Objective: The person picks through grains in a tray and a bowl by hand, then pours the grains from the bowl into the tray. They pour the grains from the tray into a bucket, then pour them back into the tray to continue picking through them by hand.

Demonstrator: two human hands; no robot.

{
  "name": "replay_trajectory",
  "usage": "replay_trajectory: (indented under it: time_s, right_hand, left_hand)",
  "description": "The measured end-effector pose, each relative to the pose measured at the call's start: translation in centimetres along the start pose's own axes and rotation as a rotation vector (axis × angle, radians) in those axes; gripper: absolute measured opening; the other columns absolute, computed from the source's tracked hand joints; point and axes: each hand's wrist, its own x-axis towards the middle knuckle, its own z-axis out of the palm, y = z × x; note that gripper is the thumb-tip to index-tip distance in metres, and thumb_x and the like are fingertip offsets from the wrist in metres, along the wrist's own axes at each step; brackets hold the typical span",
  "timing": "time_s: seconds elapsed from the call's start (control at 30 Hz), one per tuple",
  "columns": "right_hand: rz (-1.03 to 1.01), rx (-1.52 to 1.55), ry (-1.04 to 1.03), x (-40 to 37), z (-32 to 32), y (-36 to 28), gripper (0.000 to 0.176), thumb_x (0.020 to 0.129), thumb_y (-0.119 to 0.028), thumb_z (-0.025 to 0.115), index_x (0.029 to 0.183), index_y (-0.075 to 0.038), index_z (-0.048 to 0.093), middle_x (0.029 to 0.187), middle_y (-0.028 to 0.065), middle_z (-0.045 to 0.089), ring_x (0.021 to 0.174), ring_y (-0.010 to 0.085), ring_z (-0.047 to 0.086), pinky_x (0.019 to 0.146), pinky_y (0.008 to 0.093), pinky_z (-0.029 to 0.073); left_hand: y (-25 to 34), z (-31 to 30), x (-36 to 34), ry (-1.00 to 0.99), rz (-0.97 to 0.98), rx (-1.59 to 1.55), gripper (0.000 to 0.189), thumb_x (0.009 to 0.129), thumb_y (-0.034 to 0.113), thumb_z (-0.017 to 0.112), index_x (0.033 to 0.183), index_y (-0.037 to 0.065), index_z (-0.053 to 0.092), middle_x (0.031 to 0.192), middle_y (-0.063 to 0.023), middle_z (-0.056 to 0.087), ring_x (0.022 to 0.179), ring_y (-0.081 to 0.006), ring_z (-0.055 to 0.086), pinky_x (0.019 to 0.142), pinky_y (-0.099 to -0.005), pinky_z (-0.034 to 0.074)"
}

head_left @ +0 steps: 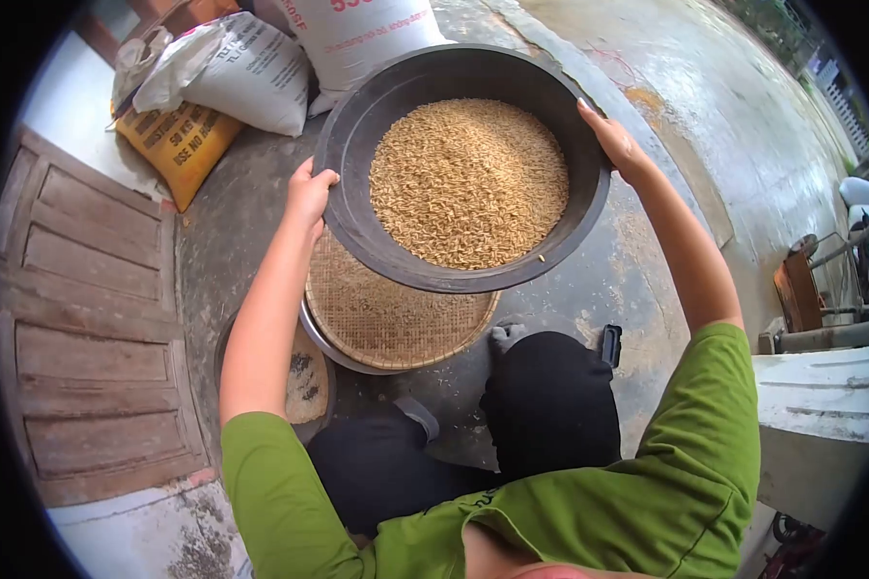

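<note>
Between my two hands is a wide black basin [348, 207], raised off the floor and holding a heap of golden unhusked rice grain [468, 183]. My left hand [309, 198] grips its left rim, thumb on top. On the right side, my right hand [613, 143] is closed on the rim, with the fingers partly hidden behind it. Below the basin lies a round woven bamboo tray [386, 328] with scattered grains on it, partly covered by the basin. The tray rests over a metal basin [343, 362], of which only the rim shows.
Full sacks, among them a white one [357, 34], a grey-white one [251, 72] and a yellow one [179, 145], stand at the upper left. A container of pale material [307, 381] sits by my left forearm. A wooden door [97, 318] is at the left. A small black object [610, 345] lies beside my knee.
</note>
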Motion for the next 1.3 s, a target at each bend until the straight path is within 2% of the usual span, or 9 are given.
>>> replay_trajectory:
  time_s: [0.13, 0.4, 0.47, 0.7, 0.77, 0.87, 1.0, 1.2, 1.3]
  right_hand:
    - [0.087, -0.058, 0.093, -3.1, 0.6, 0.8, 0.079, 0.072, -0.064, 0.052, 0.090, 0.014, 0.058, 0.083, 0.0177, 0.059, 0.076, 0.0226, 0.057, 0.065, 0.0321, 0.044]
    - [0.274, -0.305, 0.403, -5.6, 5.3, 5.1, 0.068, 0.074, -0.055, 0.057, 0.093, 0.010, 0.060, 0.084, 0.0148, 0.062, 0.079, 0.0217, 0.059, 0.072, 0.0314, 0.045]
    - [0.328, -0.284, 0.343, -6.2, 6.2, 6.5, 0.077, 0.072, -0.058, 0.057, 0.094, 0.016, 0.056, 0.088, 0.0250, 0.060, 0.085, 0.0282, 0.060, 0.076, 0.0351, 0.045]
    - [0.411, -0.280, 0.339, -4.7, 9.2, 15.5, 0.064, 0.076, -0.051, 0.057, 0.097, 0.010, 0.058, 0.093, 0.0254, 0.061, 0.092, 0.0325, 0.060, 0.079, 0.0373, 0.045]
    - [0.434, -0.269, 0.289, -4.5, 8.7, 17.1, 0.063, 0.076, -0.051, 0.057, 0.097, 0.009, 0.059, 0.093, 0.0250, 0.061, 0.093, 0.0328, 0.059, 0.079, 0.0375, 0.045]
    - [0.453, -0.442, 0.267, -5.2, 8.9, 17.7, 0.057, 0.077, -0.045, 0.059, 0.105, 0.005, 0.055, 0.097, 0.0212, 0.060, 0.093, 0.0328, 0.058, 0.079, 0.0381, 0.045]
    - [-0.129, -1.039, 0.423, -5.1, 10.6, 11.1, 0.053, 0.077, -0.034, 0.061, 0.118, -0.005, 0.044, 0.107, 0.0153, 0.053, 0.097, 0.0285, 0.055, 0.076, 0.0377, 0.047]
    - [0.245, -0.737, -0.143, -0.7, 22.1, 9.3, 0.072, 0.073, -0.052, 0.060, 0.127, -0.009, 0.039, 0.126, 0.0184, 0.041, 0.118, 0.0346, 0.039, 0.090, 0.0470, 0.038]
    - [0.206, -0.810, -0.089, -1.5, 28.3, 6.3, 0.074, 0.071, -0.052, 0.061, 0.131, -0.016, 0.035, 0.134, 0.0199, 0.029, 0.124, 0.0405, 0.027, 0.091, 0.0564, 0.031]
  left_hand:
    - [-1.0, -0.3, 3.4, -0.162, 0.033, 0.095, 0.039, 0.068, -0.002, 0.051, 0.107, -0.004, 0.052, 0.085, -0.0093, 0.062, 0.071, -0.0155, 0.058, 0.064, -0.0268, 0.046]
    - [-8.5, 1.3, 10.4, -0.190, -0.030, 0.272, 0.049, 0.063, -0.001, 0.059, 0.111, -0.007, 0.049, 0.095, -0.0172, 0.061, 0.083, -0.0241, 0.061, 0.071, -0.0322, 0.048]
    - [-8.6, 1.9, 11.0, -0.392, -0.067, 0.497, 0.041, 0.064, 0.001, 0.059, 0.103, -0.008, 0.053, 0.101, -0.0230, 0.059, 0.091, -0.0297, 0.060, 0.076, -0.0333, 0.047]
    - [-11.6, 6.3, 10.9, -0.428, -0.007, 1.083, 0.020, 0.068, 0.001, 0.053, 0.086, -0.003, 0.062, 0.094, -0.0240, 0.060, 0.093, -0.0366, 0.057, 0.080, -0.0386, 0.046]
    - [-12.6, 6.4, 11.4, -0.552, 0.434, 1.124, 0.021, 0.071, 0.003, 0.051, 0.089, -0.001, 0.061, 0.093, -0.0222, 0.061, 0.092, -0.0370, 0.057, 0.080, -0.0404, 0.046]
    - [-8.4, 7.9, 10.7, -0.649, 0.151, 1.073, 0.020, 0.073, 0.007, 0.052, 0.089, 0.000, 0.062, 0.096, -0.0209, 0.060, 0.093, -0.0357, 0.057, 0.082, -0.0391, 0.045]
    - [-3.1, 2.4, 7.5, -0.744, 0.413, 0.980, 0.023, 0.083, 0.009, 0.051, 0.103, -0.001, 0.057, 0.092, -0.0176, 0.062, 0.089, -0.0295, 0.059, 0.078, -0.0357, 0.045]
    - [1.1, -14.2, -1.3, -0.630, 0.134, 1.304, 0.018, 0.082, 0.011, 0.053, 0.097, 0.002, 0.058, 0.088, -0.0171, 0.061, 0.082, -0.0315, 0.058, 0.070, -0.0374, 0.045]
    - [-1.0, -23.8, -7.1, -0.440, -0.045, 1.275, 0.027, 0.079, 0.009, 0.057, 0.105, 0.001, 0.055, 0.076, -0.0160, 0.058, 0.071, -0.0300, 0.057, 0.067, -0.0370, 0.044]
